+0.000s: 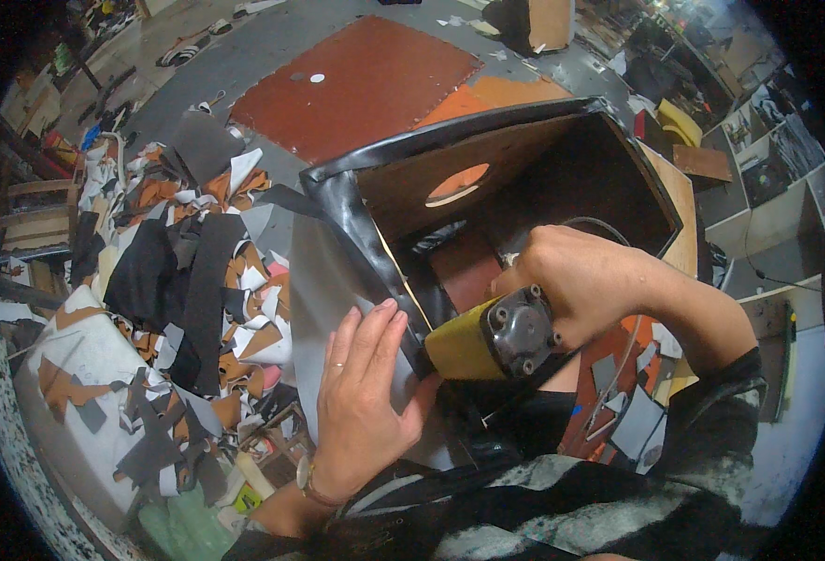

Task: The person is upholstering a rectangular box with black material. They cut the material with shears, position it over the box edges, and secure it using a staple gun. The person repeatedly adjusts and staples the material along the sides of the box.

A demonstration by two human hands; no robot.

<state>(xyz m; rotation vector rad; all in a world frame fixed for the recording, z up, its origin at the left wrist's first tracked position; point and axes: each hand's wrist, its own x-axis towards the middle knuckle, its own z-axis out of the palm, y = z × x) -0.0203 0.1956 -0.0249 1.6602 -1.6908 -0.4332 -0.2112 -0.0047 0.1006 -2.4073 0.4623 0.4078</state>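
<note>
A wooden box [562, 150] stands before me with its hollow side facing up and toward me. Shiny black leather-like material [349, 210] wraps its rim, and a loose flap with a grey underside [314, 309] hangs off the left edge. One inner wall has an oval hole. In my right hand [581, 276] is a yellow staple gun [468, 341] with a dark end cap, its nose out of sight by the box's near left edge. My left hand [365, 397] lies with fingers stretched along the material at that edge, close to the tool.
A large pile of leather and fabric scraps [244, 327] spreads on the left. Reddish-brown board [356, 84] lies beyond the box. A thin hose [618, 374] runs down at the right, near more scraps. Open shelving units [777, 224] stand farther right.
</note>
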